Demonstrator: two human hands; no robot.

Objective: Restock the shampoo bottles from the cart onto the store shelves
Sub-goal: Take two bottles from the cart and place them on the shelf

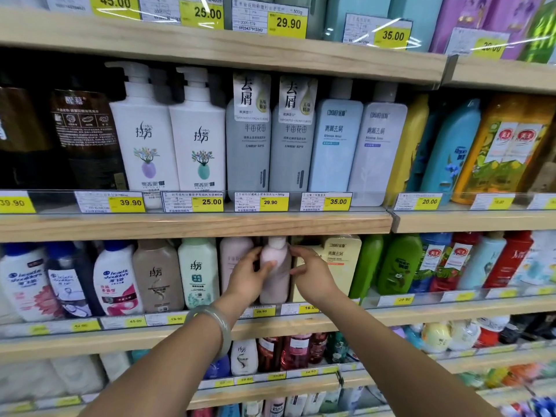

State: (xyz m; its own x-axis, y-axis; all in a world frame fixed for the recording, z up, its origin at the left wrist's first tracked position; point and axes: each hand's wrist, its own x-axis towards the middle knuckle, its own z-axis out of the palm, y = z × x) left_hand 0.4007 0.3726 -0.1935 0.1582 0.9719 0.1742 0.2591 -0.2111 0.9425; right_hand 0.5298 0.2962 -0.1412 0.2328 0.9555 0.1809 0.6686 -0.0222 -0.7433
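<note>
A pale pink plastic shampoo bottle (275, 273) is held upright at the wooden shelf (391, 313) front, its cap close under the board above. It is gripped by the left hand (251, 276); the right hand (313, 273), fingers loosely spread, touches its side. A second pink bottle (233, 260) and a cream bottle (343, 260) stand just beside it.

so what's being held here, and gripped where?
A pale pink plastic shampoo bottle, upright on the shelf. Left hand grips its upper body; right hand fingers touch its right side.
</note>
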